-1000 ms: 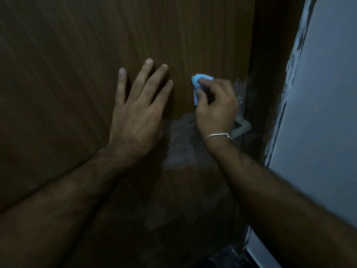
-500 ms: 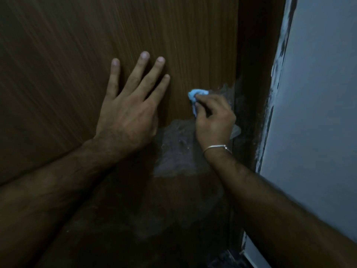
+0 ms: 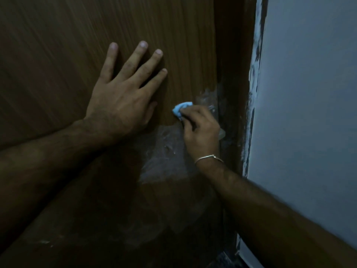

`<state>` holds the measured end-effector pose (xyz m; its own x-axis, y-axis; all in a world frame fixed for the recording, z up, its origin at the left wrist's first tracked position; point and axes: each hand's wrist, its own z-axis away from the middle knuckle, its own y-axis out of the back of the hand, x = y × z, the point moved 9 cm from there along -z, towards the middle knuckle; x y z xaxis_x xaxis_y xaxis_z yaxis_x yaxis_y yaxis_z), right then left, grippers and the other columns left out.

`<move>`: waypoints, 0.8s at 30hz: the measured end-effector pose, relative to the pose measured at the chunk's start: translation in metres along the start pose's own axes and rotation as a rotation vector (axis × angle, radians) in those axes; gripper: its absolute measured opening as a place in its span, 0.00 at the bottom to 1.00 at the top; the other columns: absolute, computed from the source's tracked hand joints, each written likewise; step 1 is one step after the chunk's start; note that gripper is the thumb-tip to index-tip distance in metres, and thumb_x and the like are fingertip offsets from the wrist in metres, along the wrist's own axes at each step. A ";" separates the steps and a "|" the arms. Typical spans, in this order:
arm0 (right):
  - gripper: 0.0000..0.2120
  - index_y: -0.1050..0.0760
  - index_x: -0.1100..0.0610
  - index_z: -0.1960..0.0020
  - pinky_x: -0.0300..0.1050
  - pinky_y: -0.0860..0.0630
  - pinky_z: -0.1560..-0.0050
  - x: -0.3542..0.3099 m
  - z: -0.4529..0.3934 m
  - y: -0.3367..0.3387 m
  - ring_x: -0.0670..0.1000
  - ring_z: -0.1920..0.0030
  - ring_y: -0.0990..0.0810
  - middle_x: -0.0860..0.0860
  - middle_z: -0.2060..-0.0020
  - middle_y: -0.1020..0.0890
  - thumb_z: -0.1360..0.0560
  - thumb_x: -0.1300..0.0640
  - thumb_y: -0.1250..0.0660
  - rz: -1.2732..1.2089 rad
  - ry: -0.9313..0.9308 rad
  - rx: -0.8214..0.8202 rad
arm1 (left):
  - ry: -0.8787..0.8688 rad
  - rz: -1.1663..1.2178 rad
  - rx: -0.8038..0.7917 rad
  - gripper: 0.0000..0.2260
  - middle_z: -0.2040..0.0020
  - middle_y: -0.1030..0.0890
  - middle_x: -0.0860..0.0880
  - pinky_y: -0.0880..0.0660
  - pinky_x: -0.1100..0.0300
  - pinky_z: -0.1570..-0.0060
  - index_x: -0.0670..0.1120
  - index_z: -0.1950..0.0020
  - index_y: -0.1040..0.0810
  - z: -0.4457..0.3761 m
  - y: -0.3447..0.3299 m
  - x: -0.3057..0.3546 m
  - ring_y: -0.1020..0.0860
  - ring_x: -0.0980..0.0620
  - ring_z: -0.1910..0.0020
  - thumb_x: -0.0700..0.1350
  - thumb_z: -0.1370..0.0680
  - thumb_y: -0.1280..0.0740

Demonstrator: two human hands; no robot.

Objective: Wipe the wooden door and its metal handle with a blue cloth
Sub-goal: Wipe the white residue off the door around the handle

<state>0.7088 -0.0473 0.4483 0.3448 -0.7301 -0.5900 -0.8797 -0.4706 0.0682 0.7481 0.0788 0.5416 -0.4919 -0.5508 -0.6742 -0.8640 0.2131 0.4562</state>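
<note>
The brown wooden door (image 3: 67, 55) fills the left and middle of the head view. My left hand (image 3: 123, 95) lies flat on it with fingers spread. My right hand (image 3: 201, 130) grips a bunched blue cloth (image 3: 180, 109) and holds it against the door near its right edge. Only a small piece of the metal handle (image 3: 212, 110) shows, just right of my right fingers; the rest is hidden behind that hand. A pale, smeared patch (image 3: 164, 153) marks the wood below the cloth.
The dark door frame (image 3: 233, 74) runs down right of the door edge. A pale grey wall (image 3: 309, 93) with a ragged paint line stands further right. A bit of dark floor (image 3: 226, 260) shows at the bottom.
My right hand has slid the cloth downward on the door beside the handle. My left hand stays flat on the wood. The view has shifted, so the frame sits further left.
</note>
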 end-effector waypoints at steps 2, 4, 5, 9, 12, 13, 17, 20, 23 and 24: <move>0.09 0.18 0.65 0.50 0.43 0.23 0.43 0.020 -0.011 0.012 0.54 0.48 0.19 0.59 0.51 0.17 0.29 0.71 0.31 -0.003 -0.110 0.094 | -0.029 -0.002 -0.010 0.30 0.18 0.42 0.42 0.54 0.31 0.25 0.45 0.22 0.35 -0.003 0.000 0.000 0.48 0.40 0.19 0.52 0.22 0.35; 0.09 0.18 0.64 0.48 0.40 0.23 0.43 0.021 -0.017 0.014 0.52 0.48 0.19 0.58 0.50 0.18 0.28 0.69 0.31 0.020 -0.137 0.125 | -0.056 0.005 -0.012 0.30 0.18 0.43 0.42 0.56 0.31 0.26 0.46 0.21 0.35 -0.008 0.000 0.001 0.48 0.39 0.19 0.54 0.22 0.36; 0.09 0.18 0.65 0.48 0.40 0.23 0.44 0.016 -0.014 0.009 0.52 0.48 0.20 0.58 0.51 0.18 0.28 0.70 0.31 0.026 -0.107 0.090 | -0.057 0.009 -0.007 0.30 0.18 0.43 0.42 0.56 0.31 0.26 0.47 0.21 0.35 -0.009 0.000 0.001 0.49 0.39 0.18 0.54 0.21 0.36; 0.09 0.18 0.65 0.49 0.32 0.25 0.44 0.020 -0.005 0.009 0.52 0.49 0.19 0.58 0.51 0.17 0.27 0.71 0.32 0.028 -0.071 0.037 | -0.060 -0.010 -0.022 0.30 0.18 0.45 0.43 0.60 0.30 0.27 0.50 0.21 0.35 -0.012 -0.003 0.003 0.52 0.38 0.19 0.57 0.22 0.38; 0.09 0.18 0.65 0.49 0.28 0.27 0.44 0.021 -0.018 0.011 0.50 0.48 0.20 0.58 0.50 0.18 0.27 0.70 0.33 0.047 -0.105 0.095 | -0.072 -0.010 -0.029 0.29 0.17 0.47 0.44 0.59 0.27 0.29 0.52 0.21 0.35 -0.019 -0.007 0.008 0.54 0.38 0.18 0.58 0.21 0.40; 0.09 0.19 0.65 0.49 0.32 0.26 0.43 0.017 -0.017 0.009 0.51 0.47 0.20 0.58 0.50 0.18 0.27 0.71 0.33 0.054 -0.083 0.074 | -0.065 -0.009 -0.027 0.28 0.17 0.47 0.44 0.58 0.26 0.29 0.52 0.21 0.35 -0.021 -0.008 0.009 0.54 0.37 0.18 0.58 0.21 0.40; 0.09 0.18 0.64 0.48 0.27 0.26 0.45 0.026 -0.026 0.017 0.51 0.47 0.19 0.57 0.48 0.18 0.27 0.70 0.32 0.034 -0.095 0.076 | -0.077 -0.023 -0.037 0.29 0.17 0.46 0.44 0.57 0.25 0.28 0.53 0.21 0.35 -0.027 -0.014 0.014 0.54 0.37 0.18 0.59 0.22 0.41; 0.10 0.19 0.65 0.46 0.35 0.25 0.41 0.024 -0.039 0.018 0.52 0.45 0.20 0.58 0.46 0.19 0.26 0.68 0.32 0.069 -0.097 0.111 | -0.100 -0.028 -0.032 0.29 0.17 0.46 0.44 0.57 0.25 0.28 0.53 0.21 0.34 -0.033 -0.017 0.017 0.54 0.37 0.18 0.60 0.22 0.40; 0.09 0.19 0.66 0.47 0.37 0.25 0.40 0.022 -0.029 0.015 0.54 0.46 0.20 0.59 0.47 0.19 0.26 0.70 0.33 0.083 -0.039 0.049 | -0.084 -0.057 -0.025 0.29 0.17 0.45 0.45 0.58 0.26 0.28 0.54 0.22 0.34 -0.036 -0.018 0.017 0.54 0.37 0.18 0.60 0.22 0.40; 0.09 0.19 0.65 0.47 0.31 0.26 0.42 0.028 -0.032 0.020 0.53 0.46 0.20 0.59 0.47 0.19 0.26 0.69 0.33 0.074 -0.084 0.079 | -0.091 -0.067 -0.025 0.29 0.17 0.45 0.45 0.59 0.28 0.28 0.55 0.22 0.34 -0.036 -0.017 0.018 0.54 0.38 0.18 0.60 0.22 0.40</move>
<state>0.7117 -0.0926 0.4592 0.2520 -0.7161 -0.6509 -0.9261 -0.3736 0.0525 0.7584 0.0359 0.5429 -0.4419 -0.4870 -0.7534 -0.8928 0.1572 0.4221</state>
